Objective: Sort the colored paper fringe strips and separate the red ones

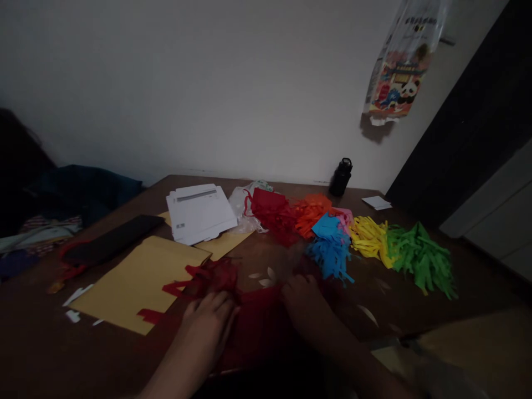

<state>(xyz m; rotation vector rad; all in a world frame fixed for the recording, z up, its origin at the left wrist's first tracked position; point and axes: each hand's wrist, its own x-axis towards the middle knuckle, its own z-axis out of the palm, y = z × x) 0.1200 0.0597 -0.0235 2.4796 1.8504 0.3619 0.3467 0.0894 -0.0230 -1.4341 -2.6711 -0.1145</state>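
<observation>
A red fringed sheet point(261, 327) lies at the table's front edge, its cut strips spreading to the left and its plain part between my hands. On its left side, my left hand point(211, 316) is closed on it with the fingers curled down. My right hand point(303, 302) grips the upper right part of the same sheet, its fingertips partly hidden. Whether the sheet is paper or thin cloth I cannot tell. Beyond my hands lie fringed bundles: red point(272, 208), orange point(313, 213), blue point(330, 244), yellow point(372, 238) and green point(421, 257).
Yellow-brown card point(141, 277) lies on the left, near a dark pouch point(112, 241). Behind it are a white flat box point(201, 213) and a clear plastic bag point(243, 205). A black bottle point(341, 177) stands by the wall. A printed bag point(401, 72) hangs above.
</observation>
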